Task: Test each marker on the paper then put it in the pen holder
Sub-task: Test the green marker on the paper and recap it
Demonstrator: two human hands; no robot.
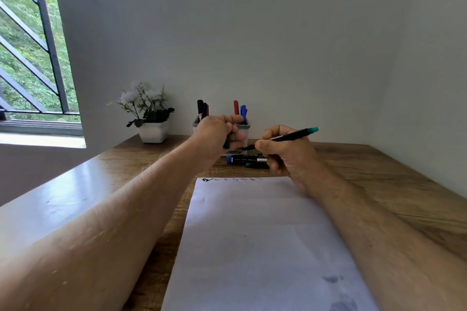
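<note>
marker (288,137): black barrel, teal end | held by right hand (285,154)

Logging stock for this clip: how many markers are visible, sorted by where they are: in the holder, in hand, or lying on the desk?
In the pen holder: 5 (black, dark blue, dark red, red, blue)
In the right hand: 1, teal-ended marker
Lying on the desk: 2 (blue-ended, teal-ended)
Total: 8; more may be hidden behind the left hand.
</note>
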